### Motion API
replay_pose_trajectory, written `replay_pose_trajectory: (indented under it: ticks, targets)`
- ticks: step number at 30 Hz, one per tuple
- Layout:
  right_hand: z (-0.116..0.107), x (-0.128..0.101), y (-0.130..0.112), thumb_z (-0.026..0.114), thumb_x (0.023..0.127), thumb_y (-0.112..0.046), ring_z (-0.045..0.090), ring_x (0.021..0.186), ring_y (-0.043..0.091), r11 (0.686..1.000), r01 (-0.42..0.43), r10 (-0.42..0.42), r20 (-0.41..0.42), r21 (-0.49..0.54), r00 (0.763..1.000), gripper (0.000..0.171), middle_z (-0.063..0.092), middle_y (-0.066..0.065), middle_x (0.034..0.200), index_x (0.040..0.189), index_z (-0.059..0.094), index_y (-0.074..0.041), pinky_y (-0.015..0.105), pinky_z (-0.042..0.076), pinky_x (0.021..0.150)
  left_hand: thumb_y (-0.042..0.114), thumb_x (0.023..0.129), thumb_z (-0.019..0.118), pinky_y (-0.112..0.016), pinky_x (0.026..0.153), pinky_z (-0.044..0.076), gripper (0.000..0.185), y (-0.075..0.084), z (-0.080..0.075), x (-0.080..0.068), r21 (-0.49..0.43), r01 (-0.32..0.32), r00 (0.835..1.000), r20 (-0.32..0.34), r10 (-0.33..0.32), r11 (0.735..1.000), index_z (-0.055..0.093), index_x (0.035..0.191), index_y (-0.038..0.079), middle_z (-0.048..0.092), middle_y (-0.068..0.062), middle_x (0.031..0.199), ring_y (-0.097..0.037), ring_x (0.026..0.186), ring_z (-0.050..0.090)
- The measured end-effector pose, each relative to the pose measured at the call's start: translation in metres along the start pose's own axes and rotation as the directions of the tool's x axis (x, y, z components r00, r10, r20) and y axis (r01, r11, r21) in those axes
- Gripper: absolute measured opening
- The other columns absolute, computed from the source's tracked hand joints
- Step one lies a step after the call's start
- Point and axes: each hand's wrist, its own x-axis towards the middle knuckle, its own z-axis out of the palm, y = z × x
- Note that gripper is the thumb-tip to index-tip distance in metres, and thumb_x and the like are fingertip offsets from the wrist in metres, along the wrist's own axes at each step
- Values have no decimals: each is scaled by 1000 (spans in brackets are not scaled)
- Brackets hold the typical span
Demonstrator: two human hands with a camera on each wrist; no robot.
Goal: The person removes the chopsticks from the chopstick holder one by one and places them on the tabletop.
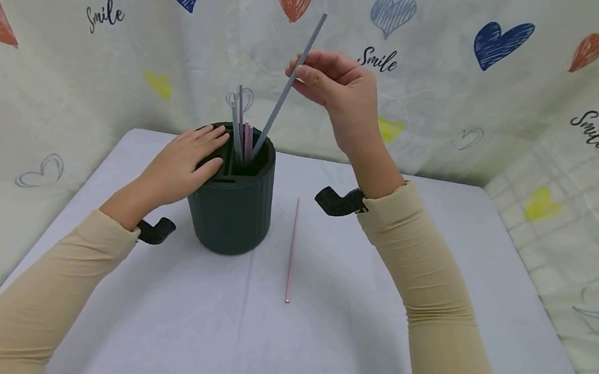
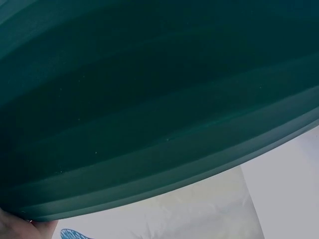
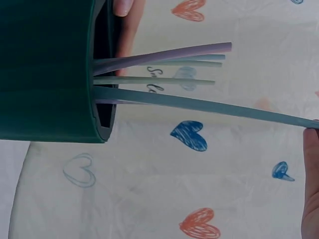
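Observation:
A dark green ribbed holder [image 1: 231, 203] stands on the white table [image 1: 313, 351] with several straws [image 1: 244, 133] upright in it. My right hand [image 1: 334, 88] pinches a long grey straw [image 1: 288, 86] above the holder; the straw's lower end is inside the holder's opening. In the right wrist view the grey straw [image 3: 209, 105] runs out of the holder [image 3: 47, 69] beside the other straws [image 3: 164, 62]. My left hand [image 1: 184, 163] grips the holder's rim on its left side, thumb over the edge. The left wrist view shows only the holder's wall [image 2: 149, 99].
A thin pink straw [image 1: 292, 250] lies flat on the table just right of the holder. A cloth backdrop [image 1: 458, 82] with hearts and "Smile" writing closes off the back and both sides. The table's front stretch lies between my forearms.

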Motion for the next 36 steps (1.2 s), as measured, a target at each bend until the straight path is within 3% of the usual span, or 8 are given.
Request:
replay_pose_trajectory:
  ticks: [10, 17, 20, 25, 36]
  targets:
    - [-19, -5, -33, 60, 91, 13, 75, 90, 26, 987, 115, -110, -51, 111, 993, 14, 76, 13, 89, 91, 70, 3, 37, 59, 92, 32, 107, 36, -53, 127, 10, 56, 2, 0, 2, -2, 3, 1000, 6, -3, 1000, 30, 157, 7, 24, -13, 165, -33, 155, 15]
    - [-43, -14, -44, 64, 90, 8, 76, 89, 27, 983, 181, -177, -113, 33, 978, 13, 77, 12, 90, 97, 73, 3, 37, 60, 87, 32, 107, 37, -53, 127, 10, 56, 1, 1, 3, -2, -3, 1000, -1, 3, 1000, 30, 157, 7, 24, -12, 165, -33, 155, 15]
    - [-52, -16, -45, 67, 88, 9, 76, 88, 29, 987, 149, -139, -133, 66, 981, 12, 76, 16, 89, 98, 73, 6, 38, 60, 86, 32, 107, 37, -53, 127, 10, 56, 0, 1, 2, -2, -2, 1000, -3, 2, 1000, 30, 157, 7, 24, -12, 165, -33, 155, 15]
    - [-65, -21, -43, 71, 85, 9, 76, 84, 29, 992, 29, -9, -167, 120, 986, 14, 75, 19, 88, 99, 72, 10, 38, 60, 86, 31, 106, 37, -53, 127, 10, 56, 0, 1, 1, -3, -1, 1000, -4, 1, 1000, 30, 156, 7, 25, -13, 165, -33, 155, 15]
    - [-95, -32, -20, 70, 86, 7, 77, 82, 25, 982, -156, 174, -179, 110, 968, 11, 77, 15, 87, 97, 74, 8, 34, 60, 83, 31, 106, 37, -53, 127, 10, 56, 1, 2, 0, -2, -2, 1000, -7, 2, 1000, 31, 156, 6, 25, -14, 165, -34, 155, 15]
